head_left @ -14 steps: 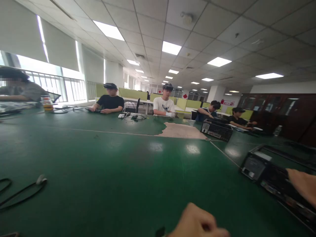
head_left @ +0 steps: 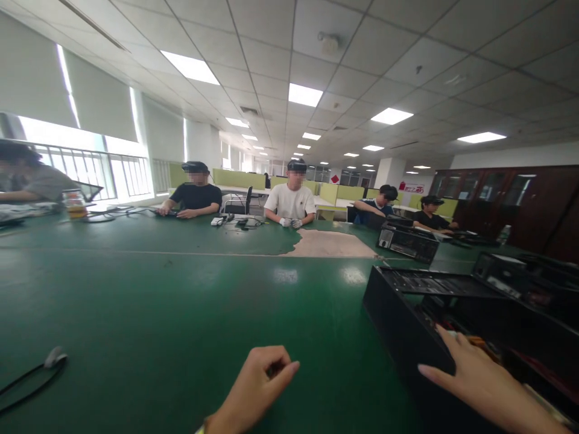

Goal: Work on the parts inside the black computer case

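Case (head_left: pixel 407 319), black, open-topped, looks like a stripped PC chassis, sits on the green surface (head_left: pixel 181 301) at the right, just in front of the wearer. Right hand (head_left: pixel 479 386) lies flat on its near edge, fingers spread and straight, not gripping anything. Left hand (head_left: pixel 257 392) hovers over bare surface beside it, fingers curled into a loose fist; can't tell if anything small is tucked inside. My guess is the case is sheet metal: stiff, fairly heavy, thin edges that could bite, so I'd take it by the side walls or the folded top rim rather than anything inside. The innards are dark and mostly unreadable, and the right end runs out of frame. A cable (head_left: pixel 31 377) with a grey plug lies at far left, cut off by the edge. Further back, another black case (head_left: pixel 407 241), a worn bare patch (head_left: pixel 330 244) in the green, then several people (head_left: pixel 289 205) seated along the far side with headsets on; what's under their hands is too small to make out.
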Demonstrator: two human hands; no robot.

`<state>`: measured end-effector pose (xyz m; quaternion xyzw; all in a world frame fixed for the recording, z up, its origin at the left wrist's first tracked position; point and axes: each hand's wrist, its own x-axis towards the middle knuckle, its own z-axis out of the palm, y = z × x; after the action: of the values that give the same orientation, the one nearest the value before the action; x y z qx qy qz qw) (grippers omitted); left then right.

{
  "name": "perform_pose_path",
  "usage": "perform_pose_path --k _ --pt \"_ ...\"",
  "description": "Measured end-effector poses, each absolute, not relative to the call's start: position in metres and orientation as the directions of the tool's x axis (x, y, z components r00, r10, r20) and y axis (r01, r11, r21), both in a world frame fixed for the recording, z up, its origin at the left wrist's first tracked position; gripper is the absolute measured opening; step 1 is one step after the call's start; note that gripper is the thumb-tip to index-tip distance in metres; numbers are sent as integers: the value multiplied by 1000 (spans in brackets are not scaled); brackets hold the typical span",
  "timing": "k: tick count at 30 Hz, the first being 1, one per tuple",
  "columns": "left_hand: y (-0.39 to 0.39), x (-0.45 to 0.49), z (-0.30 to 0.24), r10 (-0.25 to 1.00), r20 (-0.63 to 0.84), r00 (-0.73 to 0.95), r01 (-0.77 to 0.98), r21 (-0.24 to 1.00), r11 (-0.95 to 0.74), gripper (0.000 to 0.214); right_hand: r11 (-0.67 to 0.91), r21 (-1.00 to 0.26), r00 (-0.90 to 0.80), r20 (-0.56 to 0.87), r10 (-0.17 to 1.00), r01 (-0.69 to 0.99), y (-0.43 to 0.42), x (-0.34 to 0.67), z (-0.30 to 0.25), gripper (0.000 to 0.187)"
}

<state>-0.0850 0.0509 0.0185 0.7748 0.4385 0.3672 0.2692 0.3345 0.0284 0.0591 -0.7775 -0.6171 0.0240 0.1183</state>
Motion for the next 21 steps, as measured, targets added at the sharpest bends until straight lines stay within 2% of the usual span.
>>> perform_pose_path --k 3,6,11,13,14,16,17,19,21 --pt "42 -148 13 915 289 281 585 704 -402 43 -191 -302 228 93 969 934 26 342 57 82" --pt "37 -189 17 928 274 253 641 671 -373 44 -119 -297 157 105 982 947 21 325 62 71" --pt "51 -176 64 869 385 312 643 588 -491 41 -55 -273 70 47 996 960 -2 216 88 74" --pt "61 -147 95 809 459 367 602 546 -583 39 6 -386 -13 -15 1000 923 -9 169 104 74" --pt "66 -129 111 771 499 395 578 518 -631 38 62 -497 -95 -41 995 865 -9 153 112 73" --pt "76 -92 139 695 555 457 543 445 -712 37 176 -706 -269 -21 963 686 3 141 124 59" --pt "82 -74 150 667 554 499 546 396 -738 36 227 -731 -318 15 948 643 14 145 127 50" --pt "93 -39 162 639 422 643 602 238 -762 33 278 -625 -330 34 943 730 44 165 123 38" --pt "105 -9 158 642 149 752 641 59 -765 24 293 -400 -320 0 947 868 75 186 107 30"
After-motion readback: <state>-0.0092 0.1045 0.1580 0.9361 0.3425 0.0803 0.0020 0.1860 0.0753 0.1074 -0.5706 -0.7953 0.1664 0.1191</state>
